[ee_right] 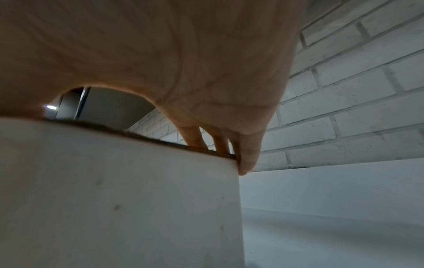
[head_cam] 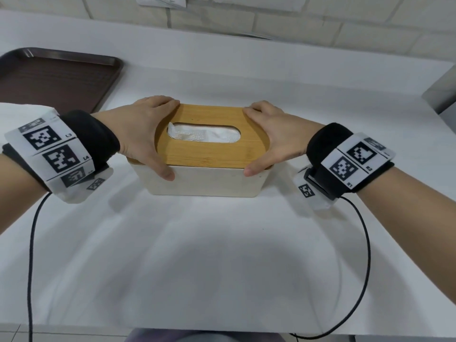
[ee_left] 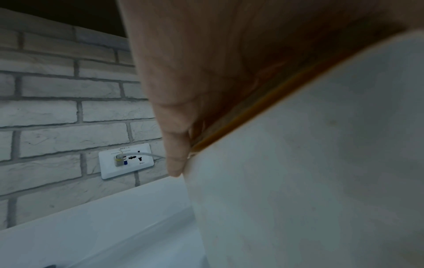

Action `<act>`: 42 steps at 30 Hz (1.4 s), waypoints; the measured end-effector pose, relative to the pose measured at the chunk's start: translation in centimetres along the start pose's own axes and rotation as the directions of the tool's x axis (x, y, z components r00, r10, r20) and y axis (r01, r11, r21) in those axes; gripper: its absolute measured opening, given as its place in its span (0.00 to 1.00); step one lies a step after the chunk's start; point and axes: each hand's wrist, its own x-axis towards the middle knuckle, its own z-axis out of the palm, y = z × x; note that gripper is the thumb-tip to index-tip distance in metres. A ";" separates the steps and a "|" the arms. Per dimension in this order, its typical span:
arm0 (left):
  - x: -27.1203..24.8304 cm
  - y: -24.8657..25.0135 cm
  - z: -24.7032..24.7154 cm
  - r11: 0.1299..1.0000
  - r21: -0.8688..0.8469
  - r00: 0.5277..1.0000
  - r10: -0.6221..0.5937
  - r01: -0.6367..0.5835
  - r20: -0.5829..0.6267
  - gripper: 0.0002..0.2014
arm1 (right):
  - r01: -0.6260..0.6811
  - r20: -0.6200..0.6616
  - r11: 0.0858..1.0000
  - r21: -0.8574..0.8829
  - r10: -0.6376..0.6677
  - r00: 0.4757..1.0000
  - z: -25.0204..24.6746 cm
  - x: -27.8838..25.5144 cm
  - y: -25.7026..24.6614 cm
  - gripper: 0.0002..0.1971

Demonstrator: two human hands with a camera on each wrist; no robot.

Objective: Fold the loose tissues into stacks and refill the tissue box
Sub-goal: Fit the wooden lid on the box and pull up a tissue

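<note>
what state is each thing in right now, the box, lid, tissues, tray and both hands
tissue box: upright on the white table
wooden lid: on top of the box
tissues: inside, showing through the lid's slot
left hand: grips the lid's left end
right hand: grips the lid's right end
brown tray: flat on the table, nothing seen on it

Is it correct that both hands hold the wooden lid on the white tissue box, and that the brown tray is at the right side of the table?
Not quite. The brown tray is at the left side of the table, as the head view shows. The rest holds: the left hand and the right hand hold the wooden lid on the white tissue box.
</note>
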 end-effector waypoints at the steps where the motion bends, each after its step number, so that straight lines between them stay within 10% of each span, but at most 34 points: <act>1: -0.1 0.0 0.0 1.000 -0.005 1.000 0.008 -0.008 0.007 0.72 | 0.002 -0.004 1.000 -0.013 -0.002 1.000 0.1 0.0 0.0 0.59; 10: 0.8 0.1 1.0 0.999 0.005 0.997 0.051 -0.052 0.066 0.82 | -0.023 0.123 0.995 -0.097 0.035 0.992 0.1 -0.1 0.3 0.64; 17: 1.2 -0.7 1.8 0.992 -0.101 0.997 0.078 -0.079 -0.009 0.80 | 0.232 -0.182 0.964 -0.132 -0.254 0.950 -0.7 2.0 -3.8 0.16; 22: 1.6 -1.5 2.5 0.968 -0.220 0.989 0.098 -0.120 -0.109 0.68 | 0.198 -0.218 0.974 -0.111 -0.218 0.951 1.0 3.4 -4.7 0.13; 29: 1.4 -2.1 3.9 0.910 -0.254 0.871 0.189 -0.329 -0.453 0.18 | 0.164 -0.285 0.986 -0.030 -0.165 0.944 1.4 3.6 -4.6 0.08; 42: 1.4 -2.0 2.8 0.919 -0.147 0.827 0.249 -0.367 -0.504 0.26 | 0.144 -0.178 0.987 -0.076 -0.156 0.972 1.0 2.6 -3.4 0.09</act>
